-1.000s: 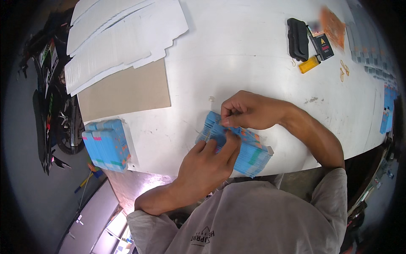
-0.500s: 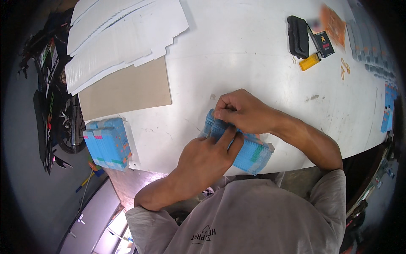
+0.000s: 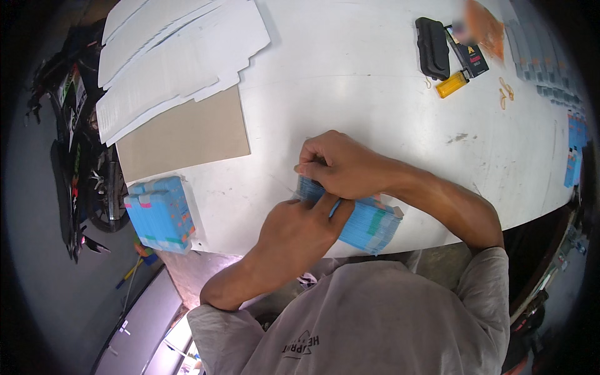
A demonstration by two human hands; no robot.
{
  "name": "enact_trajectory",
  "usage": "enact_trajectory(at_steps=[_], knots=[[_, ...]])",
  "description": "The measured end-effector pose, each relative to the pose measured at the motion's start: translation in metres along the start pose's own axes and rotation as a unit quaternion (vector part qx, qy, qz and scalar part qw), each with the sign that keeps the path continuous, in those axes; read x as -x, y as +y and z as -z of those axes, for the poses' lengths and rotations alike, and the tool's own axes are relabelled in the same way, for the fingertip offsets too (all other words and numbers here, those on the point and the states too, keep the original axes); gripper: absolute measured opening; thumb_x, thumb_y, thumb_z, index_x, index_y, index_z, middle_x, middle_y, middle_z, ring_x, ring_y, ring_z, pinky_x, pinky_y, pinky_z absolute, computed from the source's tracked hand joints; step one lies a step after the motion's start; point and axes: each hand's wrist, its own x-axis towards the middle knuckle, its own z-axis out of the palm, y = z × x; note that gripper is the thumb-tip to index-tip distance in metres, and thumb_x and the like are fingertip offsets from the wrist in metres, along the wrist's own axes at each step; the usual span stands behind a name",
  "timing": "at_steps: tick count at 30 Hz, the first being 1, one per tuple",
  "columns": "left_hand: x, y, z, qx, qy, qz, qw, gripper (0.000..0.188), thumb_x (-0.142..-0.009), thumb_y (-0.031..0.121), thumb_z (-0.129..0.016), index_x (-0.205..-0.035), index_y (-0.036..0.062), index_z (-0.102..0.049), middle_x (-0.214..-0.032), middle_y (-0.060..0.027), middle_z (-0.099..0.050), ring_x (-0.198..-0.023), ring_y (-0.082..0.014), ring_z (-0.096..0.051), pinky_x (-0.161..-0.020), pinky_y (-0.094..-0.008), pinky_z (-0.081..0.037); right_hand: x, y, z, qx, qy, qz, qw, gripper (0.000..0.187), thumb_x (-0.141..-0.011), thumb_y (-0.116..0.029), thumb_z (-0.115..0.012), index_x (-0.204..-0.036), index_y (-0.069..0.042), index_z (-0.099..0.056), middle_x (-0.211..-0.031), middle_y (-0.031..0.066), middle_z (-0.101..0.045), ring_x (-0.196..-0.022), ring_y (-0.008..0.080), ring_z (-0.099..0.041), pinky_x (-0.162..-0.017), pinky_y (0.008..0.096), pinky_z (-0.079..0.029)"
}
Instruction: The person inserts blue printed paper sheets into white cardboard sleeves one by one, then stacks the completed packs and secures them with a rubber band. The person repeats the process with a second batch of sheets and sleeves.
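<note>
A stack of thin blue packets point(image 3: 369, 228) with green and orange marks lies fanned at the table's near edge. Over its left part rests my left hand point(image 3: 300, 230), its fingers bent and pressing down on the packets. My right hand point(image 3: 344, 164) is closed in a pinch at the stack's far left end, thumb against forefinger. What sits between those fingertips is hidden. Some clear film seems to stick out beside the stack's left end. The right wrist crosses above the stack and covers part of it.
Blue packet bundles point(image 3: 161, 212) stand at the table's left edge, below a brown board point(image 3: 187, 134) and white sheets point(image 3: 169, 81). Farther right lie a black case point(image 3: 432, 49), yellow lighter point(image 3: 452, 85), black box point(image 3: 473, 60), rubber bands point(image 3: 505, 92) and an orange bag point(image 3: 485, 30).
My right hand has shifted a little left along the far end of the stack, still pinched. The left hand has moved slightly left and stays on the packets. The view has shifted slightly.
</note>
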Motion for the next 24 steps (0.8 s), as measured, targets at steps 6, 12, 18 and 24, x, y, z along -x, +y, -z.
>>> enact_trajectory(at_steps=[6, 12, 18, 24], knots=[[0.002, 0.005, 0.0, -0.019, 0.0, 0.018, 1.0, 0.054, -0.073, 0.004, -0.072, -0.126, -0.0047, -0.063, -0.126, -0.02, -0.065, -0.069, -0.0241, -0.074, -0.055, -0.0323, -0.056, 0.014, 0.0, 0.018, 0.055, 0.053, -0.004, 0.997, 0.025, -0.099, -0.015, -0.061, -0.09, 0.007, -0.068, -0.076, 0.0239, -0.07, -0.075, 0.036, -0.073, -0.07, 0.0469, -0.055], [0.002, 0.003, 0.0, -0.018, 0.006, 0.018, 1.0, 0.054, -0.074, 0.004, -0.072, -0.126, -0.0039, -0.063, -0.127, -0.0185, -0.064, -0.069, -0.025, -0.074, -0.058, -0.0333, -0.057, 0.029, 0.007, 0.027, 0.088, 0.034, 0.006, 0.996, 0.015, -0.099, -0.008, -0.063, -0.091, 0.005, -0.067, -0.072, 0.0156, -0.069, -0.062, 0.0234, -0.066, -0.062, 0.0376, -0.052], [0.003, -0.001, -0.002, 0.011, 0.02, 0.048, 0.999, 0.059, -0.069, 0.006, -0.081, -0.126, 0.0113, -0.066, -0.134, -0.01, -0.063, -0.092, -0.0277, -0.072, -0.073, -0.0393, -0.06, 0.052, 0.013, 0.023, 0.08, 0.03, 0.011, 0.996, 0.009, -0.099, -0.005, -0.064, -0.094, 0.003, -0.067, -0.075, 0.012, -0.07, -0.067, 0.0154, -0.065, -0.063, 0.0315, -0.05], [0.006, -0.003, -0.008, 0.01, 0.075, 0.06, 0.995, 0.087, -0.06, 0.02, -0.095, -0.14, 0.0143, -0.062, -0.15, -0.0195, -0.049, -0.134, -0.0452, -0.049, -0.106, -0.0532, -0.049, 0.1, 0.052, 0.05, -0.045, 0.277, 0.018, 0.96, 0.016, -0.103, -0.014, -0.065, -0.101, 0.001, -0.071, -0.086, 0.0051, -0.069, -0.077, 0.0109, -0.063, -0.073, 0.0278, -0.052]])
